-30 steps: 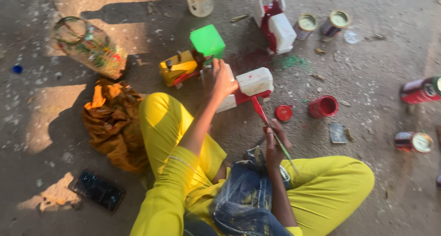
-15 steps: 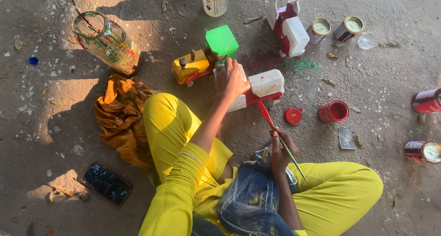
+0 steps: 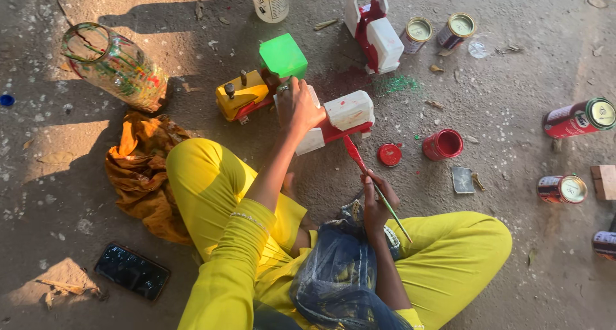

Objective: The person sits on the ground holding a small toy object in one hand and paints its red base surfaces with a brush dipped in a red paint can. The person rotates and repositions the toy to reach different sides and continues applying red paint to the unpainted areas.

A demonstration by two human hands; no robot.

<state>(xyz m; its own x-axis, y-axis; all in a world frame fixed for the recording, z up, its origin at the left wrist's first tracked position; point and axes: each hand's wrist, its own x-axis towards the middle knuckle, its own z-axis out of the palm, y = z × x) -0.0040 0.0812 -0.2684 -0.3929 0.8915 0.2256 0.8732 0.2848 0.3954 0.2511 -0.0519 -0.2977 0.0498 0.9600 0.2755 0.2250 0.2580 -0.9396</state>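
1. Head view: person sits cross-legged on the concrete floor (image 3: pixel 526 99) in yellow clothes, w/ a white-and-red toy truck (image 3: pixel 337 121) right in front of the knees.
2. Left hand (image 3: pixel 296 106) lies on top of the truck's left end, fingers curled down over it, gripping.
3. Right hand (image 3: pixel 377 198) is just below the truck, fingers pinched shut round a thin paintbrush (image 3: pixel 372 179); the red brush tip touches the truck's lower edge.
4. Right of the truck: red lid (image 3: pixel 389 154), then an open red paint tin (image 3: pixel 443 144), close together.
5. Left of the truck, touching or nearly: yellow toy block (image 3: pixel 240 95) w/ a green cube (image 3: pixel 283 56) behind it.
6. Further left of the truck: paint-streaked glass jar (image 3: pixel 115 65) on its side; orange cloth (image 3: pixel 144 176) near it.
7. Phone (image 3: pixel 132 271) lies well below the truck, by the left leg.
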